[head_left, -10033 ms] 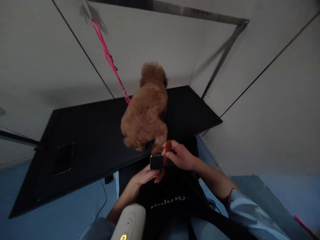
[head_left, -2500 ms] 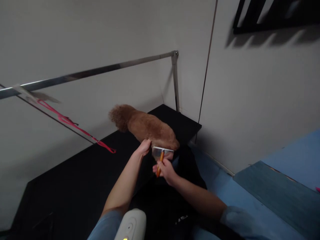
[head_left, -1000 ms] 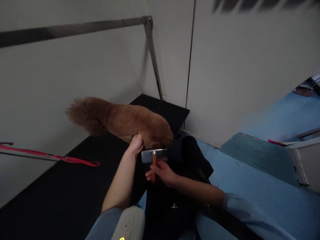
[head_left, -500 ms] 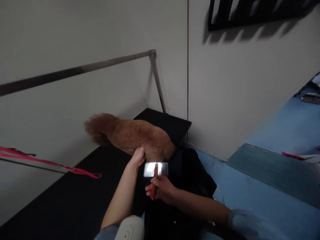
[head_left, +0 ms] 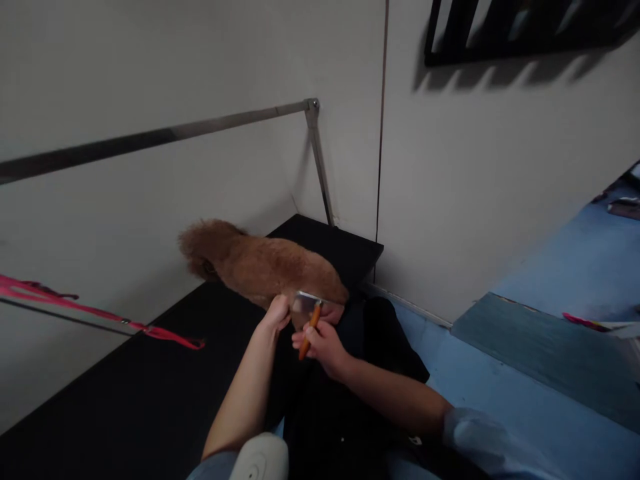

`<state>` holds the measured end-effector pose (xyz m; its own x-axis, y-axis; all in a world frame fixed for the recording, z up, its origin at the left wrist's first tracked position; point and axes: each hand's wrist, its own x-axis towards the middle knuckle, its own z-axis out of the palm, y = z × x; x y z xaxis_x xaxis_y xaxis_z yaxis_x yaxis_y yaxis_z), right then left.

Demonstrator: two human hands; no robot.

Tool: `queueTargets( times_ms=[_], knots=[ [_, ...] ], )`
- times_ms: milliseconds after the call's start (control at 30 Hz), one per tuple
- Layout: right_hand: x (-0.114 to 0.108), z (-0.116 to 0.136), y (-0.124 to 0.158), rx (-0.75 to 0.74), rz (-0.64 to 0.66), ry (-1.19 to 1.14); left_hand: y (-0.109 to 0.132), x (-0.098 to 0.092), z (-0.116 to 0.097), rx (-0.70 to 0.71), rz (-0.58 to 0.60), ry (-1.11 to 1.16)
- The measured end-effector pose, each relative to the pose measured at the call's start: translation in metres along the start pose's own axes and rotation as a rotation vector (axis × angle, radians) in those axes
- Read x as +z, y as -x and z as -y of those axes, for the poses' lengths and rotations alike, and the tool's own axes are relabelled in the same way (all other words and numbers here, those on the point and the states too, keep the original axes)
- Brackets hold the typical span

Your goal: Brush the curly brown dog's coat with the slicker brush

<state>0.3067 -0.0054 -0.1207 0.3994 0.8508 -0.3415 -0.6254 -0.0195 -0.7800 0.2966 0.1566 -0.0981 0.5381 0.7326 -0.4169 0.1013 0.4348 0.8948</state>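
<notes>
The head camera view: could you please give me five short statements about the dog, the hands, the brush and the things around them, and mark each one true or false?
1. The brown dog is on the black table. True.
2. The left hand holds a second brush. False: it is against the dog's near side; its exact grip is hidden.
3. The right hand holds the brush by its orange-brown handle. True.
4. The pink lead is around the dog's neck. False: its end hangs apart from the dog.
5. The metal bar lies flat on the table. False: it runs above the table, in front of the wall.
</notes>
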Motion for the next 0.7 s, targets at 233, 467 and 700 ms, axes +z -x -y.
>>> queueTargets(
  times_ms=[233, 467, 700],
  knots=[
    [0.0, -0.009, 0.004, 0.064, 0.096, 0.006, -0.003, 0.002, 0.008, -0.008, -0.057, 0.041],
    [-0.008, -0.026, 0.003, 0.279, 0.068, 0.05, 0.004, 0.012, 0.009, -0.04, -0.064, 0.082],
    [-0.01, -0.023, -0.003, 0.188, 0.009, 0.007, -0.003, 0.011, 0.014, -0.041, -0.086, 0.101]
  ],
)
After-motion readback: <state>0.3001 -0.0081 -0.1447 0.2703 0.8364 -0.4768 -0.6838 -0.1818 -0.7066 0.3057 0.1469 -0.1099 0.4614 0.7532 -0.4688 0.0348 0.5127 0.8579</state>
